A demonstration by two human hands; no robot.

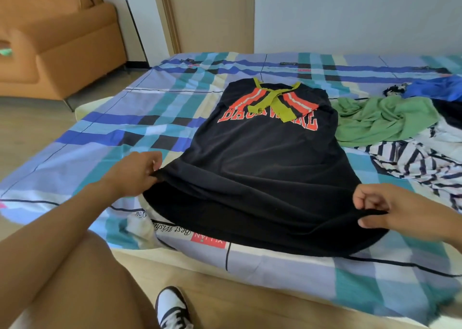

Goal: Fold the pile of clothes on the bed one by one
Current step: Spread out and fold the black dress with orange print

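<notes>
A black sailor-collar top (262, 178) is laid flat in the middle of the bed, on a plaid sheet (125, 118) of blue, teal and cream, with its collar toward the far side and its hem toward the near edge. A yellow-green tie (272, 101) is seen at the neck, lying across orange lettering (307, 123) on the chest.

The hem's left corner is pinched by the left hand (135, 176), whose fingers are curled onto the fabric. The hem's right corner is pinched by the right hand (390, 211), between the thumb and bent fingers, and the cloth there is raised slightly off the sheet.

To the right of the top, the unfolded clothes are heaped: a green garment (385, 121) just beside it, a navy-and-white striped garment (425, 161) nearer, and a blue garment (435, 86) farther back.

An orange sofa (62, 41) is seen at far left, and a black-and-white shoe (172, 308) on the floor at the near edge.
</notes>
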